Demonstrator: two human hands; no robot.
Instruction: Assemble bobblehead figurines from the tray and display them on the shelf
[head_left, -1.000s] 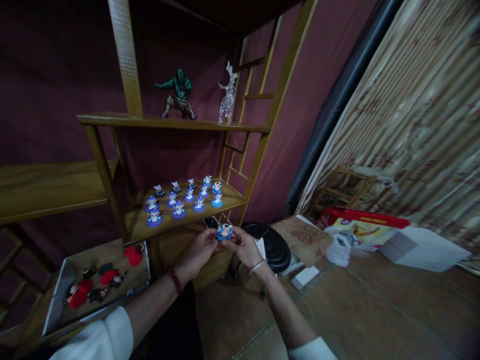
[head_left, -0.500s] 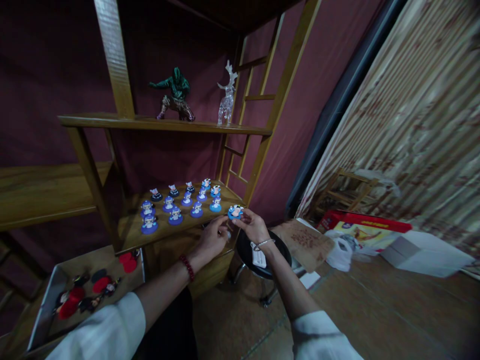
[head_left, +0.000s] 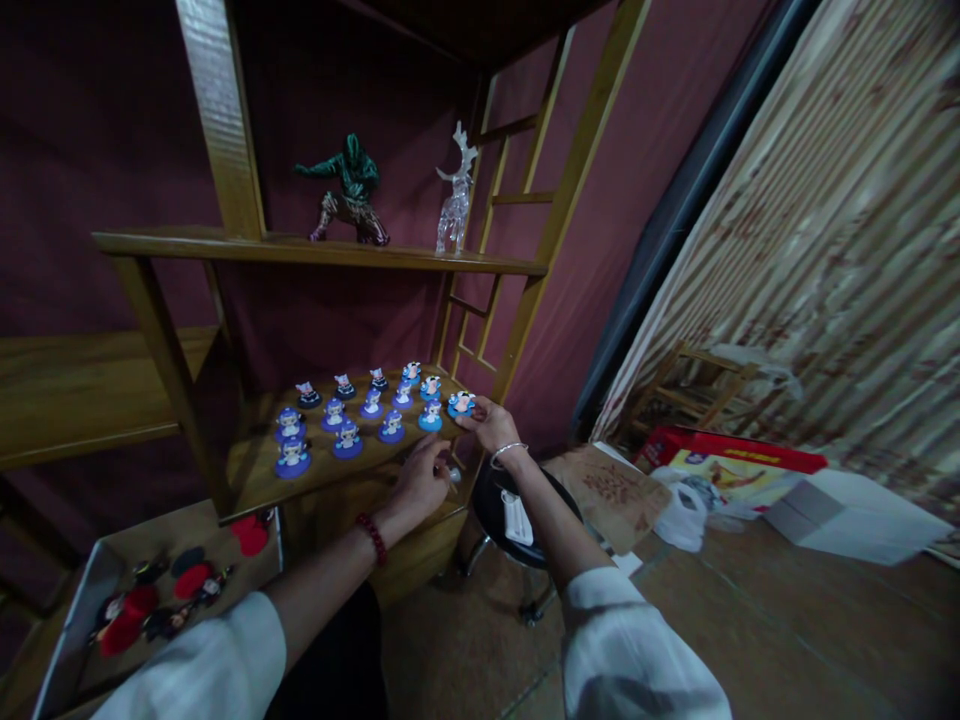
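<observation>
One blue-based figurine (head_left: 461,404) is at the right end of the lower shelf (head_left: 251,465), center of the frame, pinched in the grip of the right hand (head_left: 491,425); whether its base touches the wood, I cannot tell. The left hand (head_left: 420,482) is loosely curled just in front of the shelf's front edge; I cannot tell whether its grip closes on anything.

Thirteen more figurines stand on that shelf: seven purple-based ones (head_left: 347,440), three black-based ones (head_left: 307,394) at the back, and three blue-based ones (head_left: 430,416) just left of the held piece. Bare wood shows at the shelf's left end; on the right, the room narrows toward one slanting post (head_left: 525,320). The upper shelf (head_left: 277,250) bears two pieces, one green crouching figure (head_left: 352,180) and one clear deer (head_left: 454,205).
</observation>
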